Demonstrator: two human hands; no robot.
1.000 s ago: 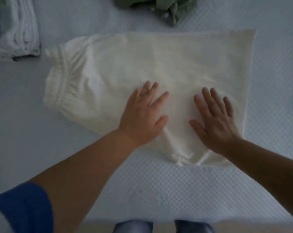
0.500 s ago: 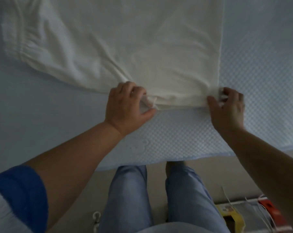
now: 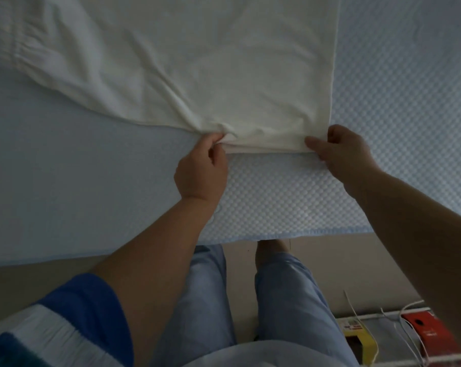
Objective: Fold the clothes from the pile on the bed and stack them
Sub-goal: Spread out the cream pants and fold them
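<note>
A cream-white garment [image 3: 197, 62] with a gathered elastic waistband at the upper left lies spread on the light blue bed [image 3: 396, 102]. My left hand [image 3: 201, 168] pinches the garment's near hem at its left corner, where the cloth bunches into wrinkles. My right hand [image 3: 340, 147] pinches the same hem at its right corner. The hem is stretched straight between both hands. The pile and the stack are out of view.
The bed's front edge [image 3: 277, 235] runs just below my hands. My legs in blue jeans [image 3: 285, 300] stand against it. On the floor at lower right sit a red box [image 3: 425, 332], a yellow item [image 3: 356, 337] and white cords.
My hands left the flat cloth, where they were smoothing it, and took hold of its near hem. My view dropped toward the bed edge, and the hands now sit slightly further apart.
</note>
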